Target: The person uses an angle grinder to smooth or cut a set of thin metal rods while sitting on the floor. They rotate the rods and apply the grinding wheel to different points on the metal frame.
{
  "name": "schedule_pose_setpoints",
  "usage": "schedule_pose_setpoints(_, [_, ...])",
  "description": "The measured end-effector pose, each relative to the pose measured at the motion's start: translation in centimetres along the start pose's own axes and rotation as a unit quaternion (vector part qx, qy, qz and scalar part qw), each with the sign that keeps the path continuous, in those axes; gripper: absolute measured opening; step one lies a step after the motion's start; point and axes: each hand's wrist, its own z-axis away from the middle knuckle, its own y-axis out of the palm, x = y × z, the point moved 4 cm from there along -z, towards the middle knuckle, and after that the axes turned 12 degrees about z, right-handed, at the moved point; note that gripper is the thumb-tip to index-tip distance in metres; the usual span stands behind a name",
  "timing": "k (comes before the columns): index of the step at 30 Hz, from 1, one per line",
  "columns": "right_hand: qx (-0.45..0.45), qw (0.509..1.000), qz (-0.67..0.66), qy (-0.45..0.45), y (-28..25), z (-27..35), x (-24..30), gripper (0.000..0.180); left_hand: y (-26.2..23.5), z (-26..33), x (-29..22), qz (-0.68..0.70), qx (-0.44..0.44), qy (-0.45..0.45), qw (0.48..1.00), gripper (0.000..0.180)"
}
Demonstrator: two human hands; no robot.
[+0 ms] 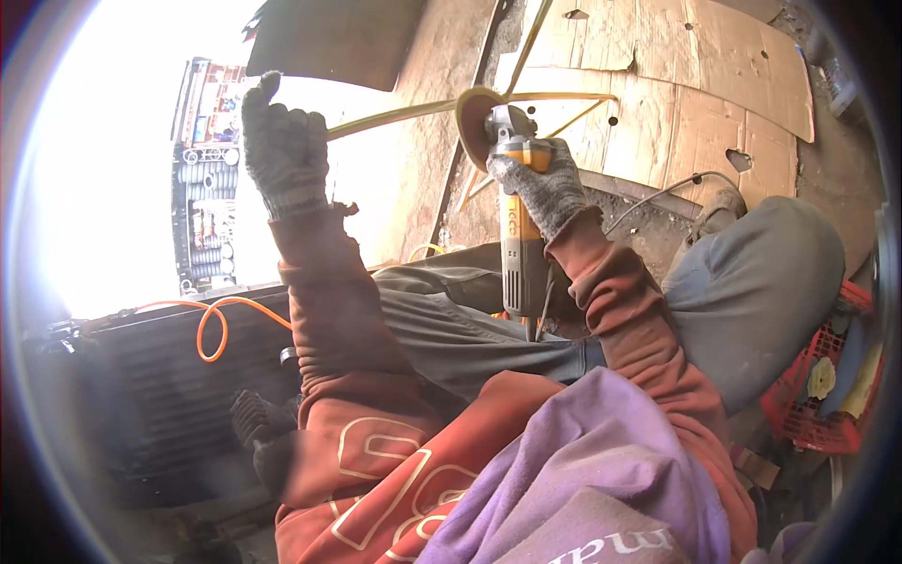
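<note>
Toward 1 o'clock from the centre, the right hand [548,183], in a grey glove, is closed around the yellow-and-grey grinder [521,268] near its head, the tool's body hanging toward 6 o'clock. Its round disc [473,141] stands at 12 o'clock by a yellowish metal frame [564,96]; whether the two touch, I cannot tell. The left hand [287,146], gloved too, is at 10 o'clock, fingers curled on the outer end of the frame's long bar [390,117], thumb raised. Holed cardboard [700,113] lies at 2 o'clock, and a dark panel [334,38] is at 11. An orange hose [221,324] loops near 9 o'clock; a red basket [813,428] sits toward 4 o'clock.
</note>
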Motion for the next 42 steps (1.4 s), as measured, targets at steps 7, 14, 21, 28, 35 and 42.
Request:
schedule_pose_setpoints(7, [0.060,0.992,0.030,-0.107,3.6,1.5,0.3,0.049,-1.4,0.3,-0.3,-0.005,0.058,-0.005,0.998,0.034])
schedule_pose_setpoints(14, [-0.020,0.998,-0.005,-0.067,-1.8,-1.3,-2.1,0.044,-2.8,-1.0,2.6,-0.106,-0.157,0.051,0.981,0.046])
schedule_pose_setpoints(21, [-0.014,0.996,0.007,-0.085,0.4,0.0,-0.4,0.042,-9.4,-1.9,2.5,0.078,-0.255,0.039,0.963,0.051])
schedule_pose_setpoints(28, [-0.036,0.996,0.013,-0.082,-0.1,-0.3,-0.9,0.044,0.1,-1.1,1.9,0.078,-0.069,0.010,0.994,0.044])
schedule_pose_setpoints(35, [0.018,0.990,0.008,-0.141,1.7,1.9,2.0,0.048,3.5,1.3,1.9,0.035,0.124,0.005,0.992,0.038])
schedule_pose_setpoints(42, [-0.004,0.990,0.020,-0.138,1.6,2.6,2.1,0.046,4.3,1.5,1.9,0.074,0.177,-0.038,0.981,0.036])
